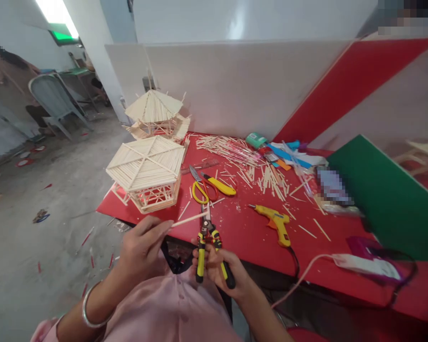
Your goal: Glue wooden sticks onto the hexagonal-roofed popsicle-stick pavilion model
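Between the fingertips of my left hand point(142, 244) is a thin wooden stick point(189, 219), its far end reaching the jaws of the pliers. My right hand point(223, 268) is closed around the yellow-and-black handles of those pliers point(207, 230), which point away from me with their handles spread. Just beyond the jaws lie scissors point(199, 187) with yellow and red handles and a yellow utility knife point(219, 184). A hexagonal stick-built hut model point(146, 164) stands to the left, with a second, peaked-roof one point(153, 107) behind it.
The red table point(228, 237) carries a yellow glue gun point(276, 221), piles of loose sticks point(228, 149), a green container point(256, 139) and a white power strip point(367, 265). A green board point(388, 199) leans at right. A person point(14, 85) sits near a chair point(55, 99) at far left.
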Tool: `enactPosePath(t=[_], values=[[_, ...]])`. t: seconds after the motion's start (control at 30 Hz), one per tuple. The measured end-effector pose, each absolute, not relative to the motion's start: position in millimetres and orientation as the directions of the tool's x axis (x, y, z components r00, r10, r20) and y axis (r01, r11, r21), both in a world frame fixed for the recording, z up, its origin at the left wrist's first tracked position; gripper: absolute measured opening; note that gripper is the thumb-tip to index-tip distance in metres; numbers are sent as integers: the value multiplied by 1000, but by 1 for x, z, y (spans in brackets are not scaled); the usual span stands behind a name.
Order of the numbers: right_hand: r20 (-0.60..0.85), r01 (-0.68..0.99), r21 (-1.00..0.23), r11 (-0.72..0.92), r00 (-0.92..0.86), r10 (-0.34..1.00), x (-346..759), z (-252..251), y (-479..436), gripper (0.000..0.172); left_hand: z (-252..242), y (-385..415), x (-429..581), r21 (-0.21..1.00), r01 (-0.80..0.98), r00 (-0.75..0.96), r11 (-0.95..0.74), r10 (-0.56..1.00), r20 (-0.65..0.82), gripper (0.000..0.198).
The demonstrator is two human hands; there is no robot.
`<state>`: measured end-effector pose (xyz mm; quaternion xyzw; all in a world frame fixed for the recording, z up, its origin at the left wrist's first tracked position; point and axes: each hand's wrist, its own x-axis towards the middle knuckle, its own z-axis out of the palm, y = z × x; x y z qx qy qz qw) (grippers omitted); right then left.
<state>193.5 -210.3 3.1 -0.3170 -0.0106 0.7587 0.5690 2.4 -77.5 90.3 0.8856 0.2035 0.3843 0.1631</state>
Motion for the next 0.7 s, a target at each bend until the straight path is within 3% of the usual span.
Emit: enactPosePath(t=[0.13, 0.3, 0.4, 0.57, 0.63, 0.7], values=[[-464, -808, -540, -235, 53, 884, 193, 11, -208, 35, 119, -64, -27, 338, 427, 473, -839, 526, 707, 35], [-293, -655, -755, -23, 305, 906, 200, 28, -198, 48, 150, -25, -61, 217, 514, 426, -830, 467, 775, 29], [-247, -553, -833, 19, 402, 882, 200, 39, -181, 54, 157, 16, -73, 271, 525, 374, -807, 505, 778, 16], [-79, -504, -849, 159, 418, 905, 178, 60, -146, 57, 150, 74, -74, 522, 486, 359, -701, 705, 612, 15], [-10, -482, -851, 207, 411, 912, 173, 67, -137, 55, 148, 78, -72, 537, 496, 370, -682, 726, 580, 16], [34, -372, -900, 225, 455, 890, 177, 68, -136, 49, 149, 68, -74, 471, 507, 378, -722, 678, 631, 16]])
